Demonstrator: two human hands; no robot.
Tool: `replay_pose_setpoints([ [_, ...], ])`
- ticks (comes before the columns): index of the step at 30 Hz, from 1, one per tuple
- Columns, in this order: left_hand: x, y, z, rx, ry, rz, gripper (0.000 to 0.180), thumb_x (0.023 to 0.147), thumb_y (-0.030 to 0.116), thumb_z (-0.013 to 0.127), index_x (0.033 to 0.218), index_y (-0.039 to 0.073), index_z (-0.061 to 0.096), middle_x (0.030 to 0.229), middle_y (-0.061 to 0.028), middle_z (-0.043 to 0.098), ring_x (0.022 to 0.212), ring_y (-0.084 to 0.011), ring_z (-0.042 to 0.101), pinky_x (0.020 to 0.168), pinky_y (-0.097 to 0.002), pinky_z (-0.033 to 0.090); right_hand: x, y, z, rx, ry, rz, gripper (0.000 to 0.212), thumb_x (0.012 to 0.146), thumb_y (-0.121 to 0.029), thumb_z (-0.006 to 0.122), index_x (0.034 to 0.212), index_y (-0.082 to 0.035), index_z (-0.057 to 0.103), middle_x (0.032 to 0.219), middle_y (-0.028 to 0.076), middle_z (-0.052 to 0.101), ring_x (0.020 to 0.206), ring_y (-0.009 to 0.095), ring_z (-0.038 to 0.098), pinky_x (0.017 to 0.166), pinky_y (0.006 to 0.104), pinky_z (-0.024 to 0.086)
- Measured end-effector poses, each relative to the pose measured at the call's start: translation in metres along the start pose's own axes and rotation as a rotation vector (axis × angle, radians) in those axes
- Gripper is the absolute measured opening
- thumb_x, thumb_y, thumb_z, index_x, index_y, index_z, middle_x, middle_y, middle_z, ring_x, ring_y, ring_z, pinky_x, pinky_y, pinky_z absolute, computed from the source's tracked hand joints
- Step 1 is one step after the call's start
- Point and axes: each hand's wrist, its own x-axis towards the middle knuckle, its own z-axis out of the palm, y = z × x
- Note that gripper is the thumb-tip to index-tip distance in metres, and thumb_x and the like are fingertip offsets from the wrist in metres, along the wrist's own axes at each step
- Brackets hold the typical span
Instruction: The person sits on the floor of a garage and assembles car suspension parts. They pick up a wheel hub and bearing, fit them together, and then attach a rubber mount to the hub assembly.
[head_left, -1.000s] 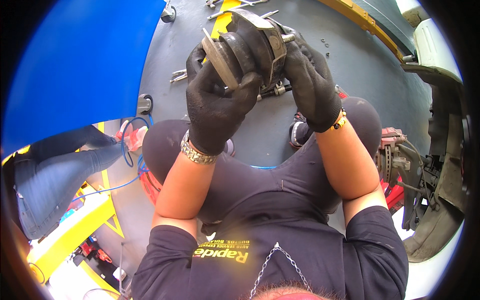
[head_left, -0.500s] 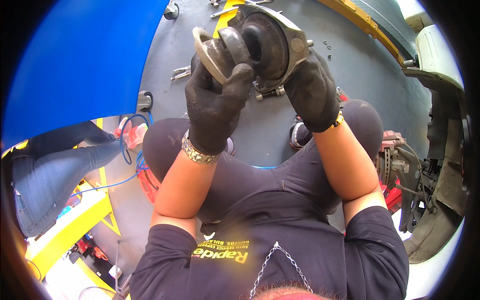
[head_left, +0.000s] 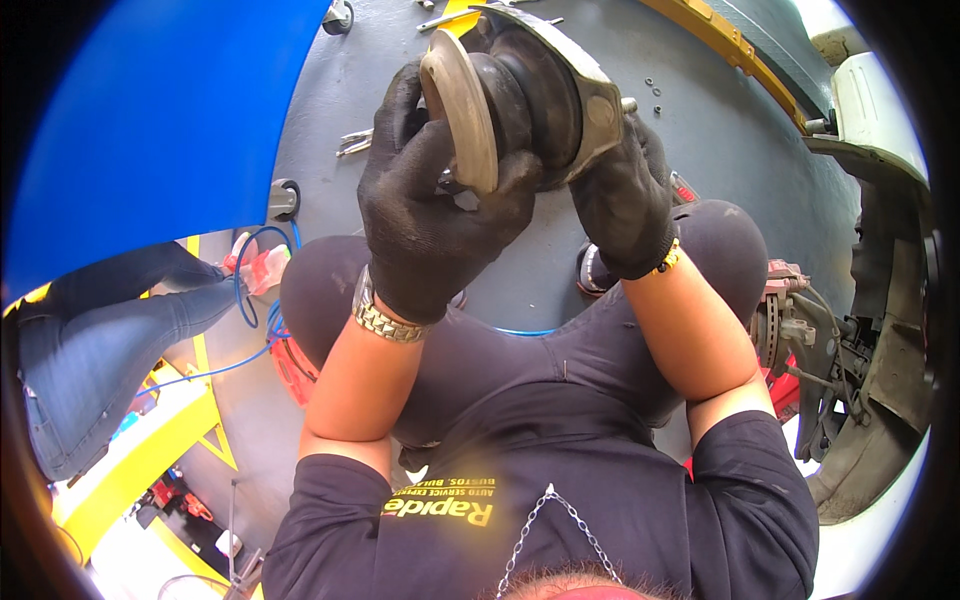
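My gloved left hand (head_left: 440, 200) is closed round a round strut bearing seat with a worn, pale flanged rim (head_left: 462, 110). Its dark rubber collar (head_left: 503, 105) is up against the dark cup of a strut mount (head_left: 548, 95). That mount has a pale metal plate with a stud at its edge, and my gloved right hand (head_left: 625, 195) grips it from the right. Both parts are held up above the floor, axes roughly in line. Fingers behind the mount are partly hidden.
Several small nuts or washers (head_left: 655, 93) and locking pliers (head_left: 355, 142) lie on the grey floor. A large blue panel (head_left: 150, 120) on casters stands left, near another person's legs (head_left: 120, 340) and a blue hose (head_left: 240, 290). At right are a brake assembly (head_left: 780, 315) and vehicle bodywork.
My left hand has moved the bearing seat rightward and turned it. Its collar, tilted and partly apart from the mount before, now sits against the mount's cup.
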Motion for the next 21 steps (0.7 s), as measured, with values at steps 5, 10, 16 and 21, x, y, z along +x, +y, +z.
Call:
replay_pose_setpoints([
  [5,0.002,-0.016,0.000,0.201,-0.052,0.304,0.059,0.078,0.013,0.083,0.128,-0.007,0.059,0.136,-0.0320,0.056,0.125,-0.0525,0.057,0.106,-0.0503,0.049,0.004,0.007,0.004,-0.154,0.044,-0.076,0.038,0.110,-0.028,0.052,0.128,0.002,0.066,0.129,0.014,0.062,0.120,0.021,0.055,0.104,0.0356,0.044],
  [10,-0.002,-0.016,0.007,0.135,-0.074,0.241,0.066,0.087,0.014,0.075,0.143,-0.008,0.046,0.139,-0.0331,0.051,0.127,-0.0531,0.055,0.107,-0.0515,0.047,0.002,0.002,0.008,-0.050,0.090,0.049,0.037,0.109,-0.028,0.054,0.128,0.001,0.067,0.130,0.016,0.063,0.125,0.025,0.053,0.109,0.0393,0.041],
  [16,-0.003,-0.009,0.006,0.353,-0.093,0.266,0.070,0.091,0.025,0.075,0.144,-0.008,0.042,0.136,-0.0324,0.053,0.124,-0.0499,0.058,0.104,-0.0505,0.050,0.003,-0.009,0.008,0.109,0.107,0.198,0.036,0.108,-0.027,0.056,0.129,-0.001,0.068,0.132,0.016,0.062,0.128,0.026,0.052,0.110,0.0396,0.039],
  [21,-0.002,-0.008,0.006,0.393,-0.016,0.328,0.073,0.089,0.031,0.080,0.140,-0.007,0.044,0.134,-0.0317,0.055,0.122,-0.0495,0.060,0.100,-0.0496,0.053,0.008,-0.013,0.004,0.090,0.101,0.082,0.034,0.108,-0.025,0.057,0.129,-0.001,0.068,0.133,0.014,0.061,0.126,0.026,0.052,0.110,0.0400,0.039],
])
